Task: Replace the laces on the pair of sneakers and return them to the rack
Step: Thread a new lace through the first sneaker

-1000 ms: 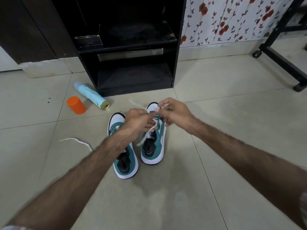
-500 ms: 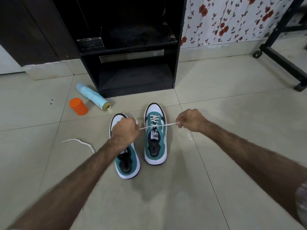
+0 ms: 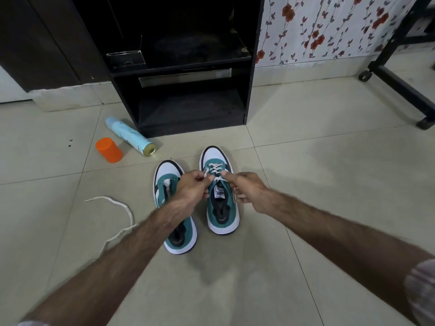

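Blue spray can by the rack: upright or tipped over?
Tipped over. The spray can lies on its side on the floor tiles, base toward the sneakers, beside the orange cap.

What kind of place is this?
Probably a home, perhaps near an entryway: tiled floor, floral wallpaper and a dark shoe rack against the wall, with sneakers being laced on the floor.

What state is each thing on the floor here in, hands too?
Right sneaker: laced, ends untied.
Left sneaker: unlaced.
Loose lace: lying on floor.
Spray can: on its side, uncapped.
Orange cap: off, standing alone.
Left hand: pinching lace.
Right hand: pinching lace.
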